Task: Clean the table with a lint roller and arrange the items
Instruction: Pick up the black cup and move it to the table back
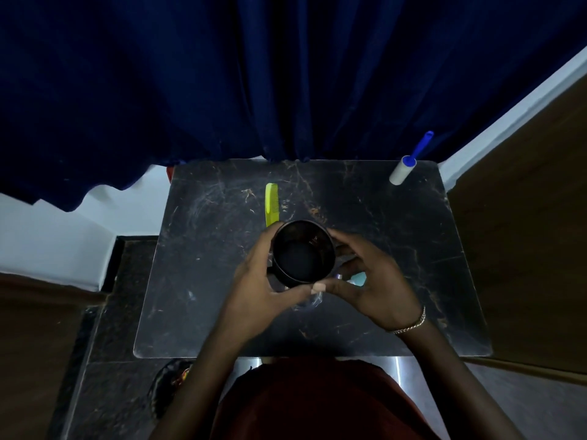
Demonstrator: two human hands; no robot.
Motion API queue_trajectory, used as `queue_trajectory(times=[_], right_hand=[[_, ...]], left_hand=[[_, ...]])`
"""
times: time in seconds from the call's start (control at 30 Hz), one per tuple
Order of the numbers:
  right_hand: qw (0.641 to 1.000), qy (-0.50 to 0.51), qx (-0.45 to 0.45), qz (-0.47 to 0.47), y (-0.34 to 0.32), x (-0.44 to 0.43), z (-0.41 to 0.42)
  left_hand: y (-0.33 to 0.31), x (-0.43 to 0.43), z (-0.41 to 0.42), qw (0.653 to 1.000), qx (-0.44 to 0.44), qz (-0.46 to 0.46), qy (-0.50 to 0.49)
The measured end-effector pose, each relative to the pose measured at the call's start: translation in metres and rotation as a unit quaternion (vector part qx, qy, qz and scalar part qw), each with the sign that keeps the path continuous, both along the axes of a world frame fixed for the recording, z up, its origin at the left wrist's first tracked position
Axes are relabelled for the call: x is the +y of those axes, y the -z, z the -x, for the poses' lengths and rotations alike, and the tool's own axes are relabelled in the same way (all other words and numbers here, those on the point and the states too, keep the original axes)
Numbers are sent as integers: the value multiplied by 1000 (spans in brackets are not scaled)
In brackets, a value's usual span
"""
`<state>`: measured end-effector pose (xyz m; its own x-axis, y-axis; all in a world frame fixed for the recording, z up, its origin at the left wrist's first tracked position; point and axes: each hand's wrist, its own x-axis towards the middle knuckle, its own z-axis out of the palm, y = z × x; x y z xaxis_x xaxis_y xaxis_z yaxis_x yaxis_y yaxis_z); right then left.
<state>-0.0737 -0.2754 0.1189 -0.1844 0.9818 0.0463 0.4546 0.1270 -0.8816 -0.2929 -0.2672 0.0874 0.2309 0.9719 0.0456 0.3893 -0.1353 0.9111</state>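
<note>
Our left hand [257, 274] and right hand [371, 281] both cup the black mug [303, 252] over the table [397, 249]. Comb [271, 203] just beyond; lint roller [409, 163] far right corner.

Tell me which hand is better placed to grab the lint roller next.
Probably the right hand: the lint roller lies at the table's far right corner, on that hand's side. Both hands now hold the dark cup; the left hand would have to cross over.
</note>
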Motion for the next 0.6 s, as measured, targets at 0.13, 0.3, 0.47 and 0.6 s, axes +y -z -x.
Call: queue_trajectory(times=[0.13, 0.3, 0.47, 0.6], right_hand=[[998, -41, -3, -45, -22, 15, 13], [994, -87, 34, -58, -35, 36, 47], [988, -128, 49, -64, -38, 57, 94], [987, -148, 31, -48, -27, 80, 134]], left_hand=[[-31, -2, 18, 999, -2, -41, -35], [-55, -3, 51, 993, 7, -86, -81], [-59, 1, 91, 987, -3, -96, -132], [-38, 13, 122, 983, -27, -79, -167]])
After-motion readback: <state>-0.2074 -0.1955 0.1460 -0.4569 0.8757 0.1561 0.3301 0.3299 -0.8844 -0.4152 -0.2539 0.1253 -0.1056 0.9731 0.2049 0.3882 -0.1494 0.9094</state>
